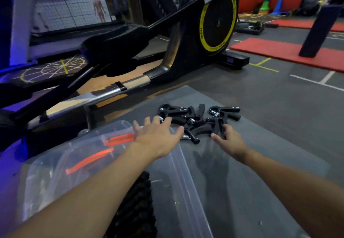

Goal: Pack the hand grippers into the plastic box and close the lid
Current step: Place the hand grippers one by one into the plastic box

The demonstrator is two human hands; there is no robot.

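Several black hand grippers with metal springs lie in a heap on a grey floor mat. A clear plastic box stands open at the lower left of the mat. Its clear lid, with orange latches, lies beside it on the left. My left hand hovers over the box's far edge, fingers spread, just short of the heap. To the right, my right hand reaches the near side of the heap, its fingers on one black handle. Whether they curl round that handle I cannot tell.
A black ribbed object lies inside the box under my left forearm. A black and yellow elliptical trainer stands close behind the box and heap. Red mats and a dark post are at the right rear.
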